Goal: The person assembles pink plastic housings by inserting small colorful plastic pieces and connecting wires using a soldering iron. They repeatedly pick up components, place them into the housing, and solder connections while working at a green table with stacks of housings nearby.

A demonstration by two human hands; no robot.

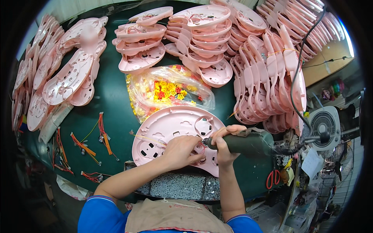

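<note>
At the near edge of the dark green table (112,97), in front of the apron (171,217), lies a metal tray (176,186) of small hardware. The pink plastic shell (157,122) sits just beyond, its near rim above the tray and its inner side up.

The left hand (180,151) lies over the shell's middle, fingers bent toward the driver's tip; whether they pinch anything cannot be told. The right hand (225,147) is wrapped around the nose end of a dark green electric screwdriver (248,143), whose body runs out to the right. Its bit end points left into the shell, just beside the left fingertips.

On the left, bare tabletop separates the shell from several wire harnesses (101,139). On the right, a strip of tabletop runs under the screwdriver toward the red-handled scissors (273,179) near the table's right edge.

The shell's far rim meets a clear plastic bag (143,83) of yellow and red star-shaped pieces (168,91). Farther out, stacked pink shells (202,17) line the far side, with more standing in a row (258,77) at right and a pile (72,73) at left.
</note>
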